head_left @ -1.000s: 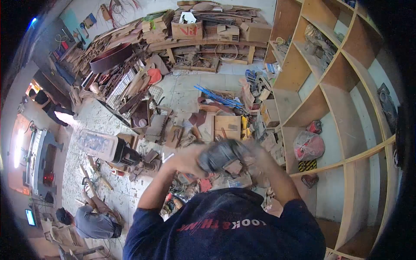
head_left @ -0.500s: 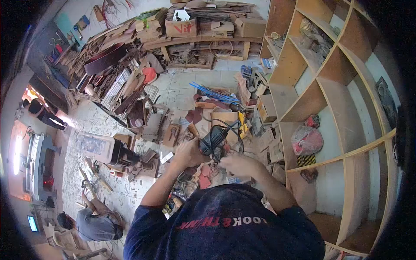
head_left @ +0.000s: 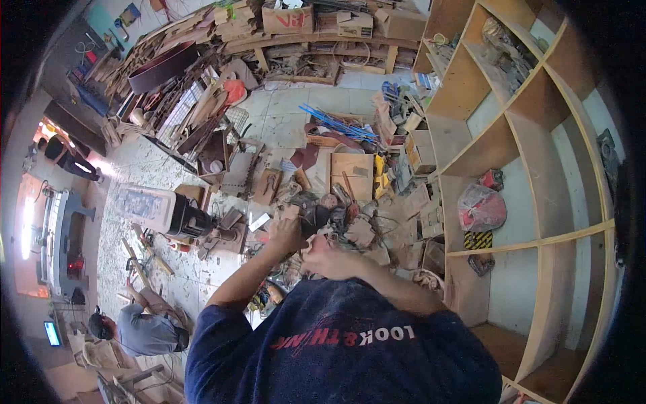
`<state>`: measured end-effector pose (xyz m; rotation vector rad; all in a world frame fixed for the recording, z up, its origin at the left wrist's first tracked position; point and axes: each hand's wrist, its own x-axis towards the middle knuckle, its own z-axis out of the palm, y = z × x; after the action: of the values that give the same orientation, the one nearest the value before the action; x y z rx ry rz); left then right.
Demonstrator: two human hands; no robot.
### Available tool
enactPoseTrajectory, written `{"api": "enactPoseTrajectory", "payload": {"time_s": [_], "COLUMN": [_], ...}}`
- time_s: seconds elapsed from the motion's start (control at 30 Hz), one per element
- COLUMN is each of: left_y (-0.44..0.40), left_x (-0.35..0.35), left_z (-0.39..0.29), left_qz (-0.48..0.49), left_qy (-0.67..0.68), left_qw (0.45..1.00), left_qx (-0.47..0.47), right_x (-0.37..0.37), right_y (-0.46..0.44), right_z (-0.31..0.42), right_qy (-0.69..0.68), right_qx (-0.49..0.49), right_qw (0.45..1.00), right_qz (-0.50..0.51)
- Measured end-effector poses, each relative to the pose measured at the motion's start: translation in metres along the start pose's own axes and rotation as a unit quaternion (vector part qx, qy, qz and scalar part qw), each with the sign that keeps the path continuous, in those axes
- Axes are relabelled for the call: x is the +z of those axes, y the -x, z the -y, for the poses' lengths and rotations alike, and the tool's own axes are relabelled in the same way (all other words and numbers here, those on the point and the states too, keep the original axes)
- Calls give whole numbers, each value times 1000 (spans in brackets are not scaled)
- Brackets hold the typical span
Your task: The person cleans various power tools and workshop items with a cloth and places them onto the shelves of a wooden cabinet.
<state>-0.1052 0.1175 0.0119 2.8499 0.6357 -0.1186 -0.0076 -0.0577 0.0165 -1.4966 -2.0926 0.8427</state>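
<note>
My left hand (head_left: 286,233) is closed around a corded power tool whose dark, rounded body (head_left: 313,217) shows beside my fingers. Its exact kind is hard to tell. Close by, my right hand (head_left: 328,260) has its fingers curled in at the near side of the tool, next to a pinkish-red piece (head_left: 315,244). What those fingers grip is hidden. Below both hands lies a heap of scraps, dusty parts and cloth-like pieces (head_left: 360,232).
Wooden shelving (head_left: 501,138) stands on the right, with a bagged red item (head_left: 481,207) inside. A black machine (head_left: 192,219) is at the left. A person in grey (head_left: 151,330) crouches lower left; another person (head_left: 70,158) is farther off. Stacked wood (head_left: 182,40) lines the back.
The power tool has been lowered and turned, so less of it shows. My right hand has moved left, close to my left hand. The view has shifted slightly.
</note>
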Motion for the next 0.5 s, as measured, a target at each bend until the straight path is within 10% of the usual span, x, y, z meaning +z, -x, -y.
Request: {"api": "enactPoseTrajectory", "payload": {"time_s": [0.13,0.2,0.27,0.37,0.5], "left_y": [-10,-11,4,12,-10], "left_x": [-3,-18,-70,-98,-60], "left_z": [29,26,-12,-61,-79], "left_qz": [36,79,215,265,250], "left_qy": [213,342,420,312,11], "left_qw": [976,936,864,886,950], "left_qx": [10,38,179,218,187], "right_x": [16,2,-19,-73,-141], "right_y": [43,65,70,62,26], "right_z": [-39,-67,-75,-110,-43], "right_qy": [-276,-336,-234,-216,-53], "right_qx": [49,372,363,209,241], "right_qw": [956,865,901,950,969], "right_qz": [-81,24,-43,-81,14]}}
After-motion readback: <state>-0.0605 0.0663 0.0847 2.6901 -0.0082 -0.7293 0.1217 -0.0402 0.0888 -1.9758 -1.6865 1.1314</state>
